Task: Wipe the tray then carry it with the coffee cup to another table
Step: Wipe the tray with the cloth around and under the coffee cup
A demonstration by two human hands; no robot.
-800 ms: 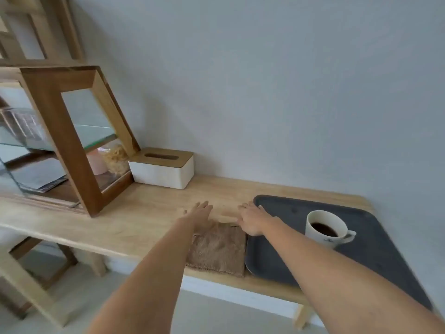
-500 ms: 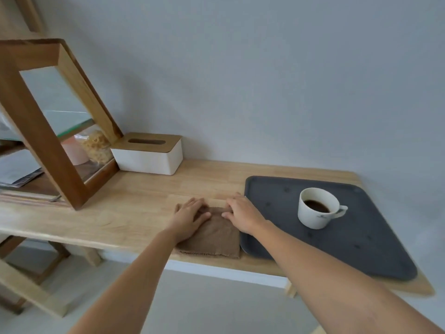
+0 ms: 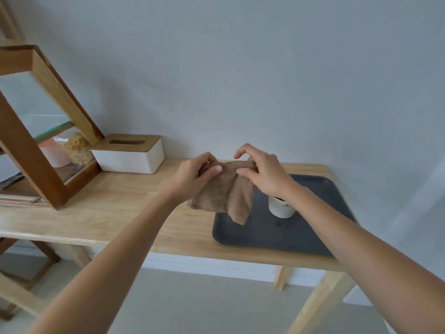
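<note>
Both hands hold a brown cloth point(image 3: 222, 191) up in the air above the left end of the dark tray point(image 3: 284, 235), which lies flat on the pale wooden worktop point(image 3: 115, 213) close to the wall. The left hand point(image 3: 195, 174) is closed on the cloth's upper left edge, thumb pressed over the fabric. The right hand point(image 3: 261, 173) pinches the upper right edge between thumb and middle fingers, its forefinger raised and curled clear of the cloth. The cloth hangs loose and part unfolded, its lowest corner drooping over the tray's left portion without touching it. On the tray, just right of the hanging cloth, stands the white coffee cup point(image 3: 281, 208), partly hidden behind the right wrist. Left of the tray, against the wall, sits a white tissue box point(image 3: 130, 157) with a wooden lid. Farther left stands a slanted wooden display frame point(image 3: 45, 150) with glass, holding a pink container and something pale yellow I cannot make out.
</note>
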